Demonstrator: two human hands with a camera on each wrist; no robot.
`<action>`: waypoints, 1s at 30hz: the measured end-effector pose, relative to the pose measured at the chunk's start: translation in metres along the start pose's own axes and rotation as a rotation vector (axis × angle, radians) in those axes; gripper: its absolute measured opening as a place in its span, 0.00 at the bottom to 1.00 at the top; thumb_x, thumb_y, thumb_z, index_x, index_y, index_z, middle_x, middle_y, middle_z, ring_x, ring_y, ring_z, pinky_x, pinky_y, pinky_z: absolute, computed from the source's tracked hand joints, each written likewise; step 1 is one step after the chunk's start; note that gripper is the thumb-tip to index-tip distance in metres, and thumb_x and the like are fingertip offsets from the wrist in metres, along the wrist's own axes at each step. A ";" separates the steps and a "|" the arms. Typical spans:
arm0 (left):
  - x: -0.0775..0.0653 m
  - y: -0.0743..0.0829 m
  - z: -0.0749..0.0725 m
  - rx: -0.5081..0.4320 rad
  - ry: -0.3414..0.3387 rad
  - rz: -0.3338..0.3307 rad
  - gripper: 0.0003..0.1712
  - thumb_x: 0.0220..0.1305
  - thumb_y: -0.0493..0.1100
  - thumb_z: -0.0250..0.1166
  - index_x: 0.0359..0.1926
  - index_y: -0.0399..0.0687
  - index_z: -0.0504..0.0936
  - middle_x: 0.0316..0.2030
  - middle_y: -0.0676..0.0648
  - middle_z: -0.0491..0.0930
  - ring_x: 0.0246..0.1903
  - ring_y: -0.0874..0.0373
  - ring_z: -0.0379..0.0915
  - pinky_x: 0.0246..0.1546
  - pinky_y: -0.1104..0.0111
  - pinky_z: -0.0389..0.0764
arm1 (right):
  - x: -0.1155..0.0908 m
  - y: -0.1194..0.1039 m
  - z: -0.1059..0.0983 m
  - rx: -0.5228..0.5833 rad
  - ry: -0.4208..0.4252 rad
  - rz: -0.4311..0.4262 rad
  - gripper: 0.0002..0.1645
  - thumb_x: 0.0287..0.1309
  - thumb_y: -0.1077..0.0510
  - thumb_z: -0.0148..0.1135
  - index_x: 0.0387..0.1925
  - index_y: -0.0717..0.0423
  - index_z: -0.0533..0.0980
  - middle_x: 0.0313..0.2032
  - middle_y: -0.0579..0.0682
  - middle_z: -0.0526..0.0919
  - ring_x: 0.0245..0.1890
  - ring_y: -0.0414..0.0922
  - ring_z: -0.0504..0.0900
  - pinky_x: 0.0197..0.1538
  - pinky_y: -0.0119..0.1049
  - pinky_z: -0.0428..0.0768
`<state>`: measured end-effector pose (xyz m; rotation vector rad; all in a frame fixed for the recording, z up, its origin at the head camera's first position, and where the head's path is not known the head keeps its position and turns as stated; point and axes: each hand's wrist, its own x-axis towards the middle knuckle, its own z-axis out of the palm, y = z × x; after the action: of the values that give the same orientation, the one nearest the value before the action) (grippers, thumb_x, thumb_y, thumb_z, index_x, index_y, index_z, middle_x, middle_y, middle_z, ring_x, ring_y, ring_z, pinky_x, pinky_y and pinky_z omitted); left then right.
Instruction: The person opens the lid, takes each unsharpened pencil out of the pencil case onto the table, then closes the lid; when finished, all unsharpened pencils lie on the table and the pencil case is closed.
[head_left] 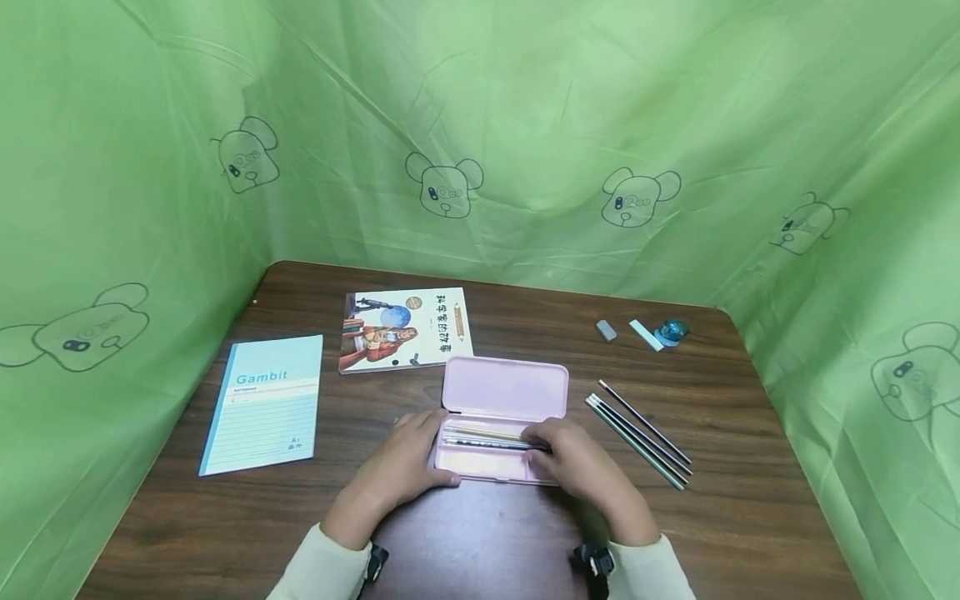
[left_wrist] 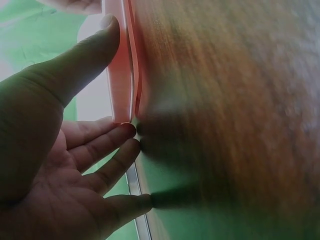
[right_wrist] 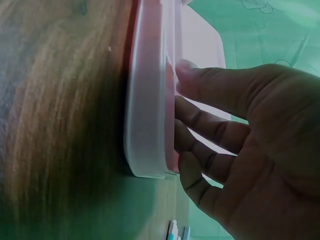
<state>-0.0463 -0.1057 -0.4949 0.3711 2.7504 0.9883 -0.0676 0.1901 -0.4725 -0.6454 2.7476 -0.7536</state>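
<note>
A pink pencil case stands with its lid tipped back. Several pencils lie lengthwise inside it. My left hand holds the case at its left end. In the left wrist view the thumb is on the front wall, and the other fingers spread past the corner with their tips down at the table. My right hand reaches into the right end, with thumb and forefinger around the dark pencil ends. In the right wrist view the case wall hides the fingertips and what they pinch.
Several loose pencils lie right of the case. Behind them are a grey eraser, a pale strip and a blue sharpener-like object. A light-blue notebook lies left, and a picture-covered book lies behind the case. Green cloth surrounds the table.
</note>
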 end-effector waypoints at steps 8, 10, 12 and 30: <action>0.000 0.000 -0.001 0.008 0.008 0.008 0.58 0.49 0.51 0.92 0.77 0.37 0.76 0.72 0.35 0.80 0.74 0.34 0.74 0.82 0.39 0.69 | 0.002 -0.001 0.003 -0.040 -0.006 0.010 0.07 0.69 0.60 0.77 0.46 0.53 0.90 0.39 0.44 0.89 0.43 0.42 0.86 0.51 0.45 0.89; 0.000 0.001 -0.001 0.006 0.007 0.008 0.58 0.50 0.51 0.92 0.77 0.36 0.75 0.73 0.34 0.80 0.74 0.33 0.74 0.81 0.39 0.69 | 0.003 -0.003 0.003 -0.049 -0.008 0.019 0.06 0.68 0.61 0.77 0.46 0.53 0.89 0.38 0.43 0.88 0.42 0.41 0.85 0.50 0.45 0.88; 0.000 0.001 -0.002 0.003 0.006 0.007 0.58 0.50 0.51 0.92 0.77 0.36 0.75 0.73 0.34 0.80 0.74 0.34 0.73 0.81 0.40 0.69 | 0.003 -0.004 0.003 -0.060 -0.013 0.027 0.05 0.68 0.61 0.77 0.44 0.51 0.89 0.37 0.42 0.87 0.41 0.40 0.84 0.49 0.45 0.88; -0.001 0.002 -0.002 -0.001 0.013 0.007 0.58 0.49 0.50 0.92 0.77 0.35 0.76 0.72 0.34 0.80 0.74 0.34 0.74 0.81 0.41 0.71 | 0.004 -0.009 0.003 -0.097 -0.038 0.057 0.10 0.66 0.68 0.75 0.40 0.50 0.85 0.36 0.43 0.84 0.40 0.42 0.80 0.50 0.49 0.84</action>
<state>-0.0456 -0.1061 -0.4920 0.3757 2.7624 0.9967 -0.0668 0.1799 -0.4701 -0.5914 2.7683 -0.5929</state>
